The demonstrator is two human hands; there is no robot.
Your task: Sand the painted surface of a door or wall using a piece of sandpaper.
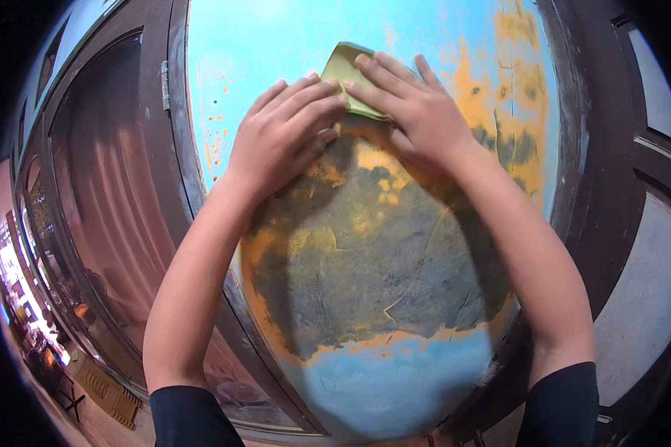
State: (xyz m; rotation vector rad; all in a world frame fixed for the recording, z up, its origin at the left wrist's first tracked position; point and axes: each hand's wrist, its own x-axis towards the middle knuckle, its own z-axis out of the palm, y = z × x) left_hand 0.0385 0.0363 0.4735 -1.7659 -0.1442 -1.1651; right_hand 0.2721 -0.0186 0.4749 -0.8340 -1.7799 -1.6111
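Observation:
A yellow-green folded sheet, probably sandpaper (pixel 341 64), lies against the upper part of a wall panel. My right hand (pixel 419 106) presses on the sheet with its fingers spread over it and the thumb below its lower edge. At the sheet's lower left corner, my left hand (pixel 291 123) has its fingertips on the edge, slightly blurred. Beneath both hands the wall panel (pixel 380 268) shows a large worn patch of grey plaster, rimmed by orange-yellow undercoat. Light blue paint (pixel 257 39) surrounds this patch, and fine cracks cross the grey area.
To the left stands a dark brown wooden frame with a metal hinge (pixel 165 85) and a glass pane backed by a pinkish curtain (pixel 128 212). Brown woodwork with pale panels (pixel 643 302) is on the right. A brown plastic stool (pixel 103 391) sits at lower left.

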